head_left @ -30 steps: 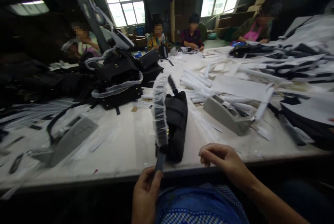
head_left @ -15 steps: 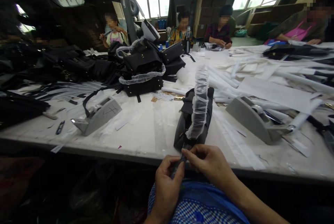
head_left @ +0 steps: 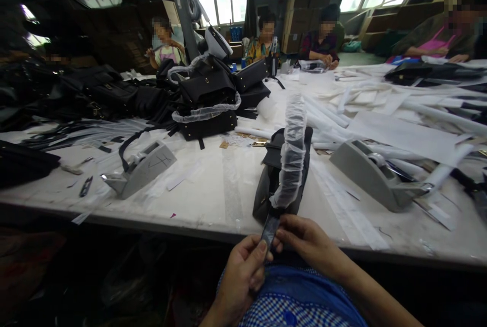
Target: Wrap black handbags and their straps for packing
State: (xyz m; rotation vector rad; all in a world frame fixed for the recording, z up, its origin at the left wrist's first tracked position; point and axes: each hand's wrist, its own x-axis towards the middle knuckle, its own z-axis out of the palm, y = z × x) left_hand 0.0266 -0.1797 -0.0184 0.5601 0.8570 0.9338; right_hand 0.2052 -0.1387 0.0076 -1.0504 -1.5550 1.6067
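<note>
A black handbag (head_left: 307,164) stands near the front edge of the table, its handle (head_left: 292,154) wrapped in crinkled translucent white film. From its near end a black strap (head_left: 271,227) runs down past the table edge. My left hand (head_left: 245,268) pinches the strap's lower part between thumb and fingers. Higher up, my right hand (head_left: 304,240) has its fingers closed at the strap's right edge; the fingertips are partly hidden behind it.
Grey tape dispensers stand on the table left (head_left: 146,169) and right (head_left: 375,177) of the bag. Black bags (head_left: 207,88) are piled at the back left. White paper sheets (head_left: 403,136) cover the right side. Thread snips (head_left: 86,186) lie at left. Several people sit across the table.
My left hand has shifted its grip on the strap, its fingers now curled more. My right hand has slid slightly down, and more of the strap shows above my hands.
</note>
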